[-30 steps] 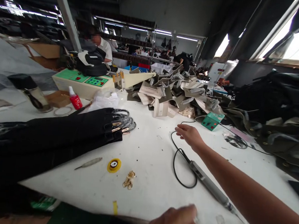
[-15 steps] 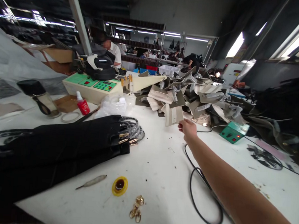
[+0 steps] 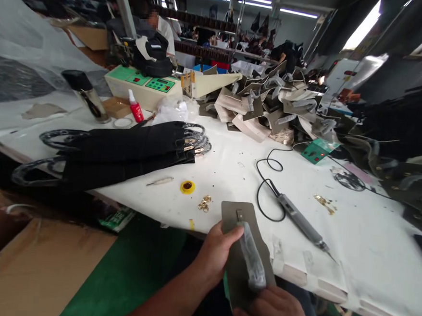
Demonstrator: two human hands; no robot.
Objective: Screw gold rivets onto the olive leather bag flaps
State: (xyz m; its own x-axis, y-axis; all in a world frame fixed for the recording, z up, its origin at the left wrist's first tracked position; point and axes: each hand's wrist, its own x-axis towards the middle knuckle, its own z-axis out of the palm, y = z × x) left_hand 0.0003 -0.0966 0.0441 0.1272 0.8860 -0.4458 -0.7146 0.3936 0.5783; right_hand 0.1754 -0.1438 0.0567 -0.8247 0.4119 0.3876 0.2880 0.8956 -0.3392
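Note:
An olive-grey leather-like panel (image 3: 230,265), with a strap wrapped in clear plastic (image 3: 250,254) along its face, tilts upright before me at the table's front edge. My left hand (image 3: 219,250) closes on its left side, thumb pressed on the upper end of the strap. Around the lower end is my right hand (image 3: 275,314), slightly smeared, its fingers closed on the panel by the strap's bottom. Just beyond the panel lie small gold metal fittings (image 3: 204,203) and a yellow round dish (image 3: 187,187) with a dark centre. To the right rests a grey pen-like power tool (image 3: 300,219).
Black bag pieces with plastic-wrapped handles (image 3: 132,147) lie at the left. Similar panels are heaped (image 3: 251,105) at the back, near a green control box (image 3: 318,151). A black cable (image 3: 259,183) loops across the table. A cardboard box (image 3: 44,262) stands below left.
My right hand has come back from the heap with a panel, now held close to me by both hands. My left hand has come into view. The view has tipped downward.

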